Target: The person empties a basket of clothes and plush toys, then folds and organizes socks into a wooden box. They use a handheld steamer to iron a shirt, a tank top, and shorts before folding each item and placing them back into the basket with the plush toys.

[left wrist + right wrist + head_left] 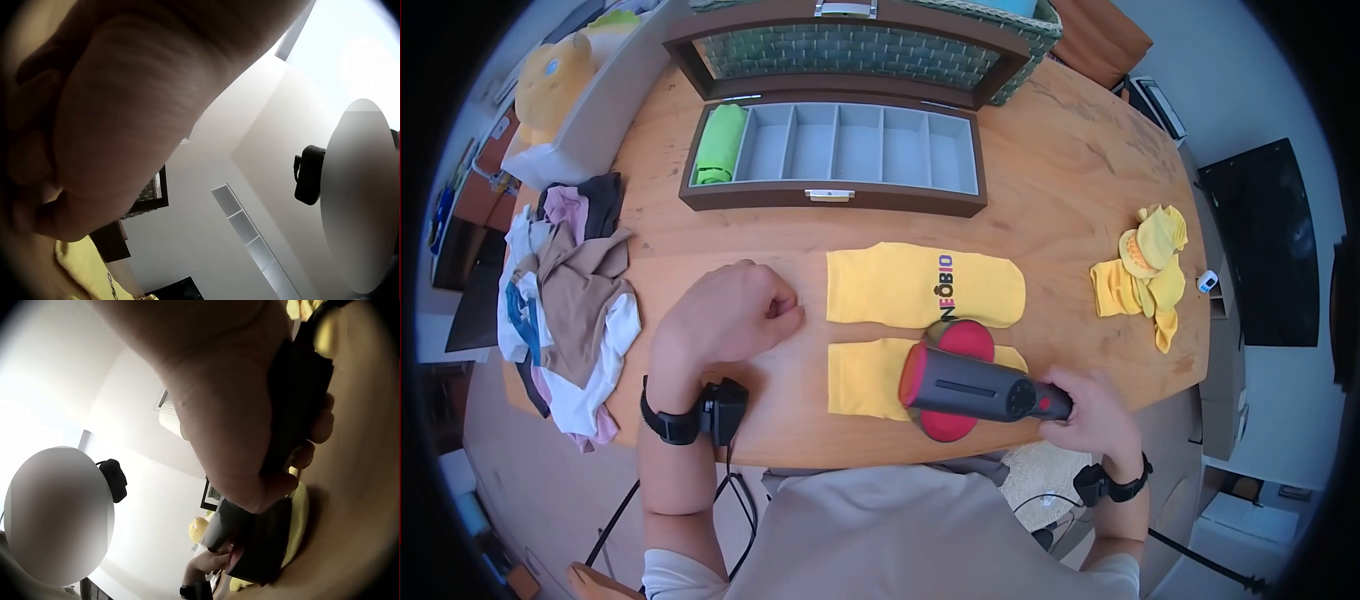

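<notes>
Two yellow socks lie flat side by side on the wooden table point(1050, 170). The upper sock point(880, 285) bears dark lettering. On the lower sock point(860, 378) sits a black hand-held device point(975, 385) with a round red head. My right hand point(1090, 410) grips its black handle at the right end; in the right wrist view the fingers point(306, 450) wrap the handle point(300, 387). My left hand point(725, 315) rests on the bare table left of the socks, fingers curled into a fist, holding nothing. In the left wrist view the curled hand point(112, 112) fills the frame above a yellow sock point(87, 269).
A wooden divided box point(830, 195) stands open at the back, with a rolled green item point(720, 145) in its leftmost compartment. A heap of yellow socks point(1150, 270) lies at the right edge. Mixed clothes point(570, 300) are piled at the left edge.
</notes>
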A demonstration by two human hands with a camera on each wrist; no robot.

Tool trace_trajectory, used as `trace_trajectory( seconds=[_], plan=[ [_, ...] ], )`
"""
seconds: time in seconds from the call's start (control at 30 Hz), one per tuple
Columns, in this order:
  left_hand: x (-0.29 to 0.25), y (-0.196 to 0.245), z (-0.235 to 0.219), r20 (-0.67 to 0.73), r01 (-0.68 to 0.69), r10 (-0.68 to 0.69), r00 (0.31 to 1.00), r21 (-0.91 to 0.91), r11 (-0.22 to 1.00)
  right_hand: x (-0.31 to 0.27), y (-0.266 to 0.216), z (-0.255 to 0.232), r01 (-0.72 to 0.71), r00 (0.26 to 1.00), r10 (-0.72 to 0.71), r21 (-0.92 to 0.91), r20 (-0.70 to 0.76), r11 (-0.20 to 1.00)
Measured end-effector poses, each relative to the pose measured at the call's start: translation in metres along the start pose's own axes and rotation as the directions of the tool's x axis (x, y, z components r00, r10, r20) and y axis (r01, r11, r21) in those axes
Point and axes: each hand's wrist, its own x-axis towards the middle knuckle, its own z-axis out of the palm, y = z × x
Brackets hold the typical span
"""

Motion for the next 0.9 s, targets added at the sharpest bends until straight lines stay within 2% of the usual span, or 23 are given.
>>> trace_trajectory(
  seconds=[0.07,0.13,0.2,0.27,0.33,0.4,0.47,0.53,0.6,0.63,0.67,0.7,0.77,0.83,0.87,0.9],
  plan=[
    [0.002,-0.004,-0.001,0.017,-0.016,0.016,1.0,-0.02,1.0,0.01,-0.01,0.005,0.098,0.995,-0.098,0.01,0.009,0.995],
    [0.004,-0.008,-0.001,0.032,-0.035,0.036,0.999,-0.04,0.999,0.019,-0.023,0.011,0.103,0.994,-0.103,-0.009,0.038,0.995],
    [0.005,-0.01,-0.003,0.081,-0.034,0.048,0.996,-0.159,0.987,0.028,-0.035,0.015,0.109,0.992,-0.107,-0.032,0.062,0.994],
    [0.008,-0.017,-0.003,0.092,-0.049,0.065,0.994,-0.169,0.984,0.038,-0.044,0.023,0.207,0.975,-0.204,-0.023,0.086,0.978],
    [0.012,-0.026,-0.003,0.102,-0.084,0.103,0.989,-0.177,0.981,0.046,-0.051,0.033,0.244,0.968,-0.241,-0.033,0.068,0.969],
    [0.015,-0.037,-0.002,0.139,0.071,-0.013,0.99,-0.423,0.904,0.05,-0.057,0.039,0.264,0.964,-0.262,-0.05,0.043,0.963],
    [0.019,-0.045,-0.004,0.171,0.011,0.073,0.983,-0.446,0.895,0.052,-0.06,0.042,0.315,0.949,-0.316,0.055,0.01,0.948],
    [0.02,-0.049,-0.002,0.164,-0.023,0.105,0.981,-0.438,0.899,0.049,-0.052,0.041,0.25,0.967,-0.253,0.082,0.027,0.965],
    [0.02,-0.044,0.0,0.166,-0.037,0.122,0.979,-0.443,0.896,0.041,-0.041,0.039,0.28,0.957,-0.252,0.234,-0.144,0.931],
    [0.018,-0.037,-0.001,0.15,0.008,0.057,0.987,-0.401,0.916,0.035,-0.035,0.036,0.277,0.957,-0.246,0.232,-0.153,0.932],
    [0.016,-0.033,-0.001,0.131,0.057,-0.01,0.991,-0.359,0.931,0.027,-0.028,0.032,0.184,0.969,-0.113,0.338,-0.218,0.923],
    [0.015,-0.031,-0.002,0.129,0.049,-0.003,0.992,-0.358,0.932,0.02,-0.021,0.027,0.1,0.964,0.025,0.444,-0.265,0.89],
    [0.014,-0.028,-0.003,0.121,0.028,0.007,0.993,-0.283,0.959,0.015,0.0,0.014,0.056,0.907,0.14,0.443,-0.398,0.895],
    [0.014,-0.029,-0.002,0.104,0.006,0.025,0.994,-0.286,0.958,0.017,0.021,-0.003,-0.007,0.809,0.262,0.437,-0.526,0.899],
    [0.014,-0.03,-0.002,0.092,-0.011,0.039,0.995,-0.287,0.958,0.022,0.045,-0.011,-0.067,0.789,0.296,0.404,-0.538,0.913],
    [0.014,-0.03,-0.001,0.088,-0.014,0.04,0.995,-0.285,0.958,0.028,0.054,-0.019,-0.059,0.724,0.325,0.415,-0.608,0.908]
  ],
)
